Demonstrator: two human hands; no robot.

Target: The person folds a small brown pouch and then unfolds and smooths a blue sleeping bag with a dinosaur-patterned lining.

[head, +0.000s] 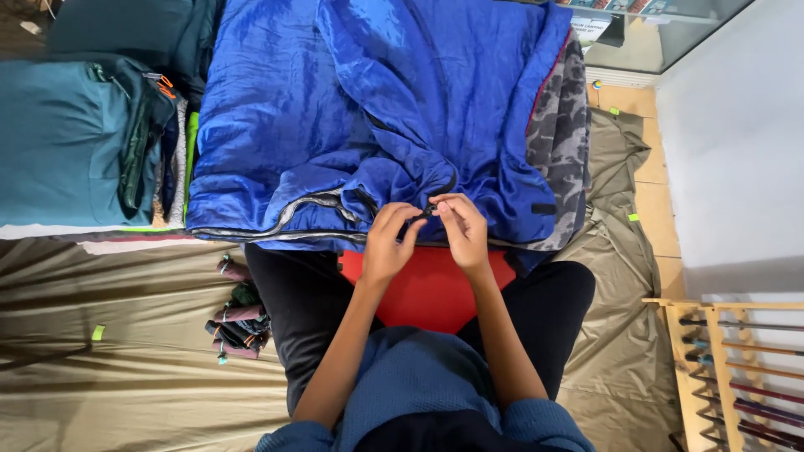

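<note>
At the near edge of the blue sleeping bag (pixel 377 109), just above my lap, my left hand (pixel 387 243) and right hand (pixel 463 230) meet, fingertips together, pinching a small dark zipper pull (pixel 430 210) between them. Bag lies spread on the olive ground sheet (pixel 126 351), grey zipper tape (pixel 310 205) curling along its near edge, camouflage lining (pixel 559 125) exposed at the right edge. Red fabric (pixel 431 289) lies across my knees. Bundle of rolled straps (pixel 239 322) rests on the sheet by my left knee. Folded teal bags (pixel 75 142) stacked at far left corner.
</note>
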